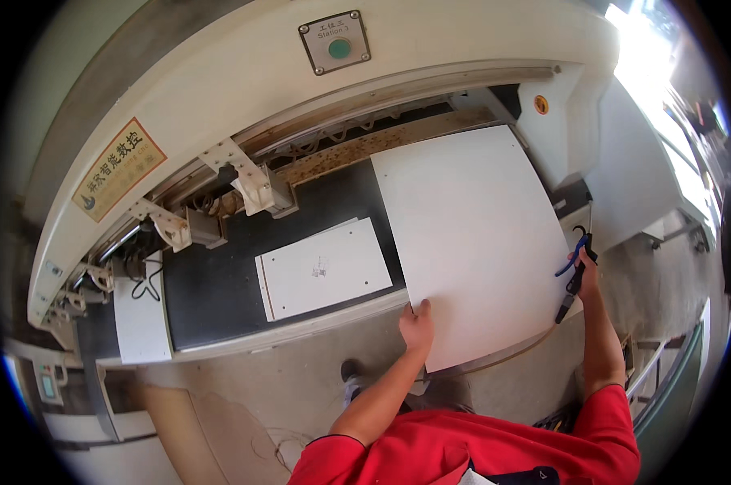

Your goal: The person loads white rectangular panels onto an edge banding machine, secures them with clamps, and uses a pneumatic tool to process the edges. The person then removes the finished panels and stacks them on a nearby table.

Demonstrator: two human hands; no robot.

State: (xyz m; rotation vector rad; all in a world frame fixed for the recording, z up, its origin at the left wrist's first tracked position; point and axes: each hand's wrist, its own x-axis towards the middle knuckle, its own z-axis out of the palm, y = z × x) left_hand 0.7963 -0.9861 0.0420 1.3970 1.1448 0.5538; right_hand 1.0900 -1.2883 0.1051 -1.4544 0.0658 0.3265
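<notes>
left hand [416,325], lower centre: closed on edge of panel [478,242] | panel: centre to right of frame, partly on table [208,287] | right hand [589,277], right of frame: wrapped round air gun [574,284]

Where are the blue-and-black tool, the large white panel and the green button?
Blue-and-black tool [575,281]: head view, on its black handle.
Large white panel [474,246]: head view, middle of its upper face.
Green button [339,49]: head view, on its round face.
</notes>
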